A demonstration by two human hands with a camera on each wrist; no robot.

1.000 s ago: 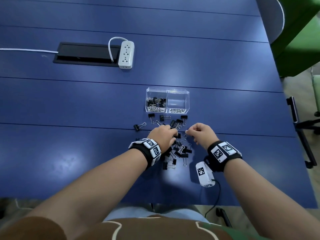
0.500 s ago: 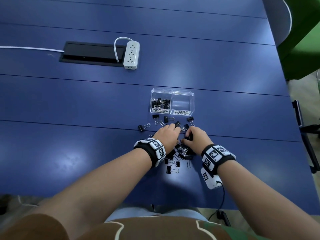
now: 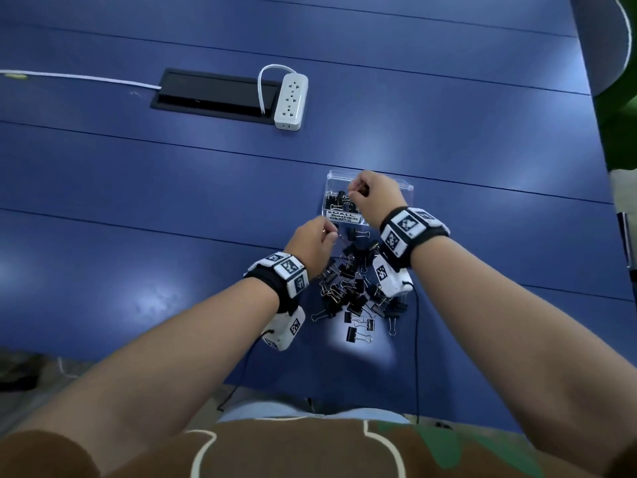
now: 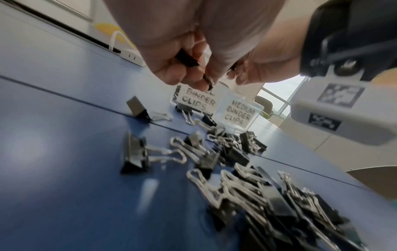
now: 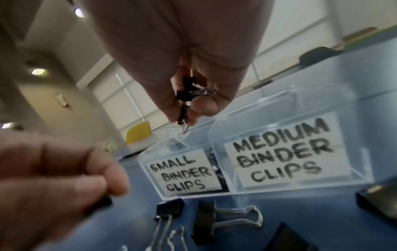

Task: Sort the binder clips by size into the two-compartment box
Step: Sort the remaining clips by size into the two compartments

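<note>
A clear two-compartment box sits on the blue table, labelled "small binder clips" on the left and "medium binder clips" on the right. Several black clips lie in the small compartment. My right hand hovers over the box and pinches small black clips. My left hand sits just in front of the box, its fingers curled round a small black clip. A pile of loose binder clips lies between my wrists.
A white power strip lies beside a black cable hatch at the far side of the table. The table's near edge runs under my forearms. A green chair stands past the right edge.
Both hands have lifted from the pile with clips. The right hand moved forward over the box; the left hand moved up to the box's front.
</note>
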